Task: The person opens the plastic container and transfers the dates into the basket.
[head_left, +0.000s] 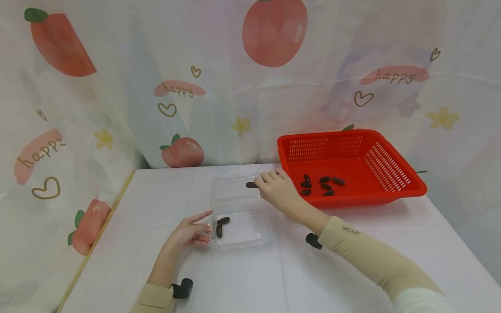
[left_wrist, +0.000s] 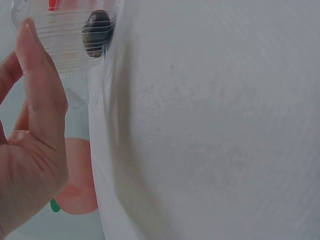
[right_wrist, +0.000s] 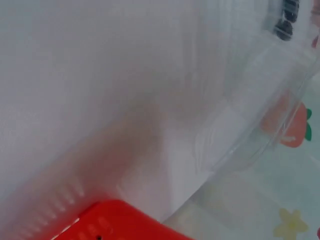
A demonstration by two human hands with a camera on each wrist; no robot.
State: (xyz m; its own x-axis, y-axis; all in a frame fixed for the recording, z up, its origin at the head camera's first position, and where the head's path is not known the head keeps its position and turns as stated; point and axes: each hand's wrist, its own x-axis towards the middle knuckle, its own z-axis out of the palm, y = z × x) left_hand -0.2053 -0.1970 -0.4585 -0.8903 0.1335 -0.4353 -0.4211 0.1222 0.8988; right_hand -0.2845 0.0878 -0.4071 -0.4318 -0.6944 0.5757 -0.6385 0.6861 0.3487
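A clear plastic clamshell box lies unfolded on the table, its lid half farther back. Two dark brown dates sit at the left end of its near half; one date shows through the ribbed wall in the left wrist view. My left hand rests against the box's left side with its fingers extended. Over the lid half, my right hand pinches another date between thumb and fingertips. The right wrist view does not show that hand.
A red plastic basket with slotted walls stands at the back right, several dates on its floor. A white cloth covers the table. Behind it hangs a fruit-printed curtain.
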